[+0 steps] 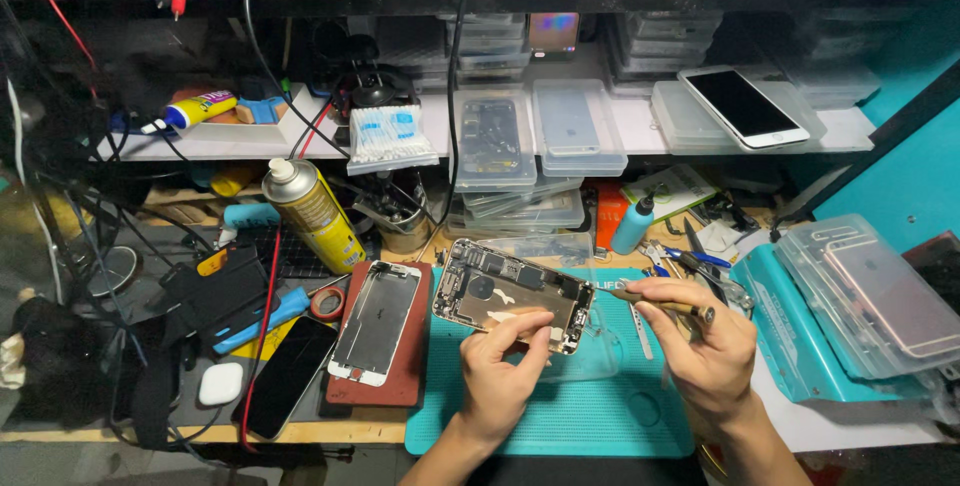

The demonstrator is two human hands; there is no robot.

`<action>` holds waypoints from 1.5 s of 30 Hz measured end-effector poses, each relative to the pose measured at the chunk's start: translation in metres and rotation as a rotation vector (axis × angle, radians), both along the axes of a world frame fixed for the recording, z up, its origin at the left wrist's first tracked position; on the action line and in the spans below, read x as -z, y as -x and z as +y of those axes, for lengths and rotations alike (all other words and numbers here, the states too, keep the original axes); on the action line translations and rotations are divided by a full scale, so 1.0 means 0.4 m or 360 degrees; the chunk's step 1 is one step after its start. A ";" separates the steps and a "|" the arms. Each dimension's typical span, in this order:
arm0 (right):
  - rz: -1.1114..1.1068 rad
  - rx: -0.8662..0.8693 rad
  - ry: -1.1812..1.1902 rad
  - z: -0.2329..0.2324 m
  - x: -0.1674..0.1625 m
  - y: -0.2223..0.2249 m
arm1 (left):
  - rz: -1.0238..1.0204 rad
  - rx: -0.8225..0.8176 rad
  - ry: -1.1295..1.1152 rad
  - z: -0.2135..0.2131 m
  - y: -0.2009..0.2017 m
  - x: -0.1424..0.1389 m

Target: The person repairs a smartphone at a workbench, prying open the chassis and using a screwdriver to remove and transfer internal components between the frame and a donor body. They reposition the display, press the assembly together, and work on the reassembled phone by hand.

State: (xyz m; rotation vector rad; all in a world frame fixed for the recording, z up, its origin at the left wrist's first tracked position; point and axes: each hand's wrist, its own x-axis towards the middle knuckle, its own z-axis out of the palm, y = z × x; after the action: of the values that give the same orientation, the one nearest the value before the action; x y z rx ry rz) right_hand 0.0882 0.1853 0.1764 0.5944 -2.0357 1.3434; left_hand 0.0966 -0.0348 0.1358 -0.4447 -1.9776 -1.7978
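Observation:
My left hand (503, 371) holds an opened phone body (510, 291) by its near edge, tilted up over the teal work mat (590, 416), its inner boards and metal shell showing. My right hand (700, 346) grips a slim screwdriver (665, 304) with a dark handle, its tip pointing left toward the phone's right edge. A detached white-framed phone screen (377, 322) lies on a dark red pad (410, 371) to the left of the mat.
A yellow spray can (315, 214), a black phone (288, 374), a white earbud case (219, 383) and cables crowd the left. Clear plastic boxes (497, 141) with phone parts are stacked at the back. A blue bottle (632, 223), tweezers and a teal box (800, 331) sit to the right.

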 end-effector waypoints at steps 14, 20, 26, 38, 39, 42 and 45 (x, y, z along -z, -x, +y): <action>0.0008 -0.0041 -0.0012 -0.012 -0.008 0.010 | 0.0011 -0.0039 0.0036 -0.001 -0.006 -0.007; 0.0069 0.0129 -0.0108 -0.011 -0.008 0.014 | 0.0011 -0.0053 0.0083 0.001 0.005 -0.004; -0.0210 0.0094 0.0155 -0.010 0.011 0.041 | 0.0305 -0.0127 0.0228 0.000 0.018 -0.016; -0.0297 0.0125 -0.0016 0.000 -0.005 0.076 | 0.0446 -0.0045 0.0413 0.020 0.040 -0.043; -0.0110 0.0036 -0.0054 0.005 -0.007 0.077 | 0.0480 -0.0063 0.0411 0.021 0.042 -0.047; -0.0294 0.0004 0.0061 0.015 -0.005 0.083 | 0.0531 -0.0024 0.0391 0.033 0.041 -0.053; -0.0516 0.0174 0.0135 0.019 0.006 0.088 | 0.0427 -0.0014 0.0432 0.047 0.040 -0.052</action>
State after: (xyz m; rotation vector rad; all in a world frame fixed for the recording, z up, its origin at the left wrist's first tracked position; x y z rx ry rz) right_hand 0.0531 0.1931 0.1740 0.2343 -2.2135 1.5299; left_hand 0.0806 -0.0160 0.1566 -0.7207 -2.0295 -1.3839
